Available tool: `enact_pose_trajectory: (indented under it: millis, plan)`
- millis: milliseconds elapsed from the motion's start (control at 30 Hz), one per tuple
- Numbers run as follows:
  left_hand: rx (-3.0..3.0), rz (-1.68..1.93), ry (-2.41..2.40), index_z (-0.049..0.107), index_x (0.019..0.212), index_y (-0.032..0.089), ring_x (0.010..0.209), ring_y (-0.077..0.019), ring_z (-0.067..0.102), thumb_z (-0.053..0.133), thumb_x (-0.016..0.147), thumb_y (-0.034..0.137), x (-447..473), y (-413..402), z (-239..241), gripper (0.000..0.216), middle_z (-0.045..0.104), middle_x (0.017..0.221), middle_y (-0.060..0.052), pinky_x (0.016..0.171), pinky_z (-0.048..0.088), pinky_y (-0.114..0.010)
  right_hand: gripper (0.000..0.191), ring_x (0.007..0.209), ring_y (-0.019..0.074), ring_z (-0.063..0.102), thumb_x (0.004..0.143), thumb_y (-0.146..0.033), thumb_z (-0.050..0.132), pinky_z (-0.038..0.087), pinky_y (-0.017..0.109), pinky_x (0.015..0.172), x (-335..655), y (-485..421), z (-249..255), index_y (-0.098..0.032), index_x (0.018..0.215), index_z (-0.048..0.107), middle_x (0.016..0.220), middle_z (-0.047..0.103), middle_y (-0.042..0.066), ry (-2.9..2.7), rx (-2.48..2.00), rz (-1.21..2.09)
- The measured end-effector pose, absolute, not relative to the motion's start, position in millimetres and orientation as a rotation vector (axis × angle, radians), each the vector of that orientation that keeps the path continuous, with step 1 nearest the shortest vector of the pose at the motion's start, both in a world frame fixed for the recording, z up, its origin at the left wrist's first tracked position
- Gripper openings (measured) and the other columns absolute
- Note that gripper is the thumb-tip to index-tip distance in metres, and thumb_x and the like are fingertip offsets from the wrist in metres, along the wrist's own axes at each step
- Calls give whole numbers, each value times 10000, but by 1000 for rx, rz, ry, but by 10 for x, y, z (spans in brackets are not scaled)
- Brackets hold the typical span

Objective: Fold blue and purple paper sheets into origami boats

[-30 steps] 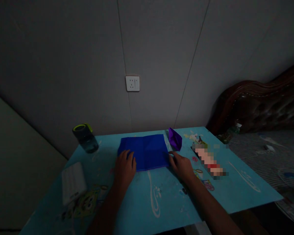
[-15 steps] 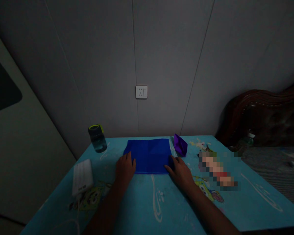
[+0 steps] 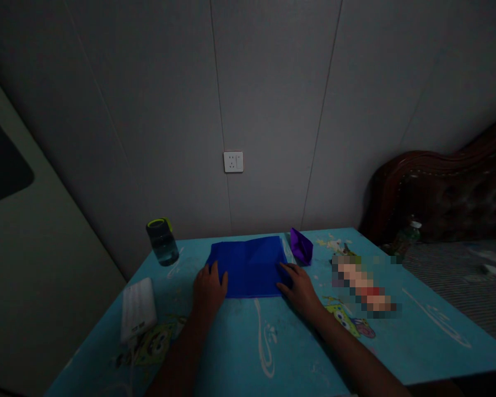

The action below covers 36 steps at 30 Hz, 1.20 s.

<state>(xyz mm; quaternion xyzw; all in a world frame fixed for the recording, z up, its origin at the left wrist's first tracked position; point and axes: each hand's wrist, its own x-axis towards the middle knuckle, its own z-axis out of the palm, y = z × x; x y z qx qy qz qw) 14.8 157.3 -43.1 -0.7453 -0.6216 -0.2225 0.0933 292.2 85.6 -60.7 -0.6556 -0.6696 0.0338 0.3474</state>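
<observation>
Resting a left grip, with loosely parted fingers, on the near left corner of a deep-blue, rectangular, paper-like sheet, and a right grip, equally unclenched, on its near right corner. Showing the sheet flat between both grips, with a crease up its middle. Just beyond the right grip, showing a purple, angular, folded paper-like piece; farther right of it, a pixelated, unreadable item. Left of the left grip, showing a white, box-shaped device; beyond that grip, a dark, see-through bottle with a yellow-green rim. Beneath both grips, showing a light-blue, cartoon-printed worktop.
</observation>
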Motion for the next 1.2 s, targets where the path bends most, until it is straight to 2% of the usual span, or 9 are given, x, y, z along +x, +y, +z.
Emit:
enact_pose_trajectory:
  millis: [200,400,533,633,733,833,1000,1133,1200]
  plan:
    - [-2198,-628,-1872,561,1304,70,1078,-332,608,431,948,393,157,1539,-376,499,615,1247,-233,911,477,-435,511,1210,254,525,824,-185,595,398,439,1084,2870,844,-567,-243,1332,566,1305,534,98,-1732,-1440,188]
    - [-2332,-531,-1779,542,1350,86,1347,-365,424,426,941,436,169,1554,-461,550,457,1469,-222,1087,334,-533,464,1139,231,568,868,-172,520,459,418,1026,2858,816,-476,-264,1320,569,1233,534,86,-1615,-1353,194]
    - [-2446,-417,-1842,494,1385,51,1380,-367,388,384,950,475,183,1596,-522,618,455,1472,-226,1102,313,-551,430,1119,224,569,909,-179,473,468,406,992,2859,776,-391,-262,1321,565,1198,553,95,-1631,-1294,137]
    - [-2480,-381,-1851,503,1372,31,1369,-377,402,393,944,495,174,1629,-552,641,469,1451,-249,1092,335,-531,488,1109,220,563,917,-172,435,459,407,984,2830,739,-331,-264,1393,493,1199,561,103,-1667,-1260,149]
    - [-2432,-501,-1808,523,1355,54,1353,-374,422,439,927,510,152,1644,-585,631,476,1437,-258,1086,349,-508,632,1040,215,567,848,-141,452,462,410,956,2824,726,-322,-250,1467,394,1144,577,92,-1666,-1282,237]
    - [-2347,-678,-1782,498,1379,96,1336,-376,436,488,901,535,140,1641,-597,648,489,1414,-249,1070,366,-508,692,965,205,565,741,-141,485,485,377,892,2862,743,-357,-218,1428,449,1051,571,63,-1582,-1321,350]
    - [-2311,-938,-1839,377,1442,71,1229,-338,543,455,931,471,139,1642,-512,654,557,1323,-243,1030,423,-475,611,846,186,597,643,-172,502,520,323,761,2918,772,-384,-173,1252,562,970,588,42,-1395,-1337,615]
    - [-2226,-1169,-1882,459,1369,60,1232,-325,541,500,897,309,102,1683,-371,535,585,1286,-222,1048,425,-472,498,880,204,648,601,-183,532,536,306,719,2873,746,-331,-221,1097,555,1008,673,50,-1260,-1222,844]
    - [-2178,-1332,-1894,506,1326,86,1214,-313,557,529,865,274,65,1707,-277,498,584,1286,-203,1044,439,-469,480,813,206,675,589,-194,571,544,309,668,2835,715,-284,-240,1064,519,983,708,35,-1169,-1174,986]
